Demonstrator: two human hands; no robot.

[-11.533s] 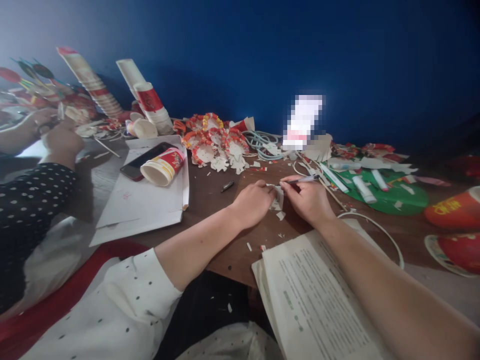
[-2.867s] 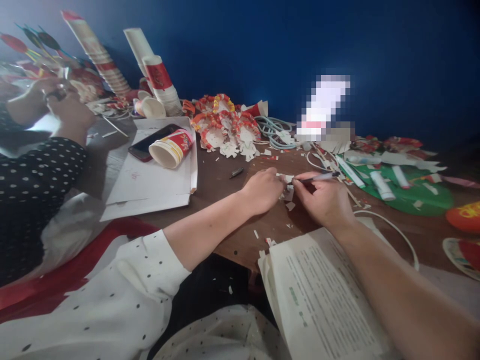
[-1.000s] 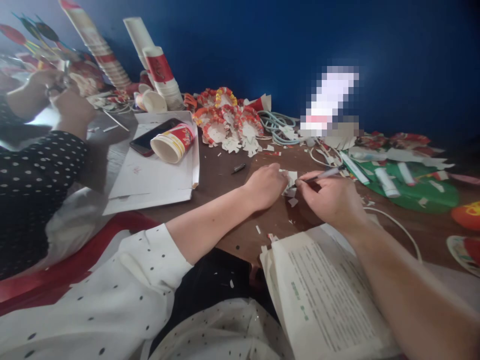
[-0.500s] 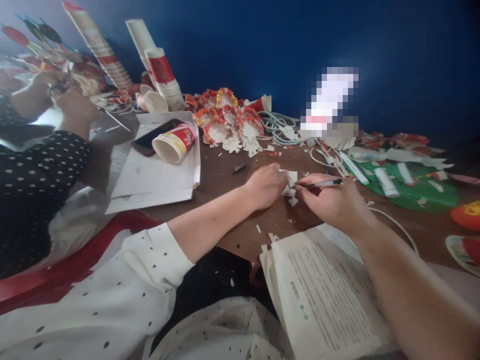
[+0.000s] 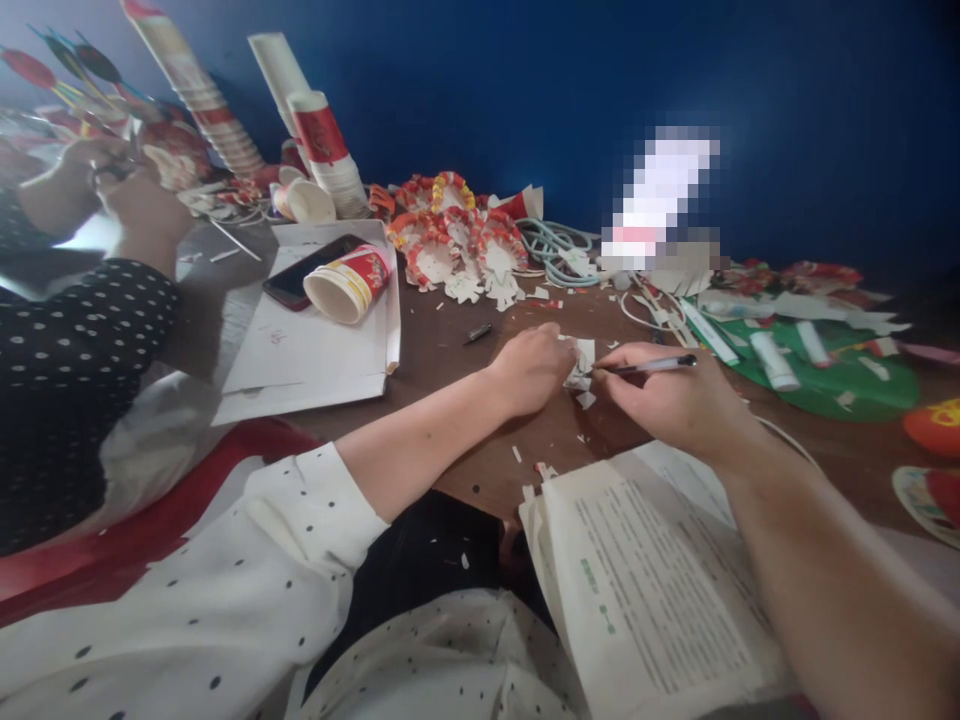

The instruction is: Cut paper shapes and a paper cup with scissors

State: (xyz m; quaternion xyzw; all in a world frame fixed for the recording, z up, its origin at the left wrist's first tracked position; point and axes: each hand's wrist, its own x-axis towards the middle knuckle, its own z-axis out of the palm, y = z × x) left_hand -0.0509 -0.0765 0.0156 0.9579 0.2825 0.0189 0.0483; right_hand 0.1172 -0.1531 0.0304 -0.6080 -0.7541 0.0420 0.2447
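My right hand (image 5: 667,400) grips a pen (image 5: 654,365), its tip at a small cut piece of white paper (image 5: 583,362) on the brown table. From the other side my left hand (image 5: 534,368) is closed, its fingertips at that paper's left edge, pinning it down. The fingertips are partly hidden behind the knuckles. A smaller white scrap (image 5: 586,400) lies just below the paper. Left of my hands a black pen cap (image 5: 478,333) rests on the table. Printed pages (image 5: 645,580) lie under my right forearm.
Cut red-and-white paper cups (image 5: 457,240) lie in a heap at the back. A phone (image 5: 289,280) and a paper cup (image 5: 349,285) rest on a white folder (image 5: 322,385). Cup stacks (image 5: 326,150) rise behind. Cables and a green disc (image 5: 862,390) sit right. A co-worker's hands (image 5: 135,195) hold scissors.
The pen in my right hand has shifted slightly, its back end further right. My left hand stays on the paper. The co-worker's hands and scissors have moved a little.
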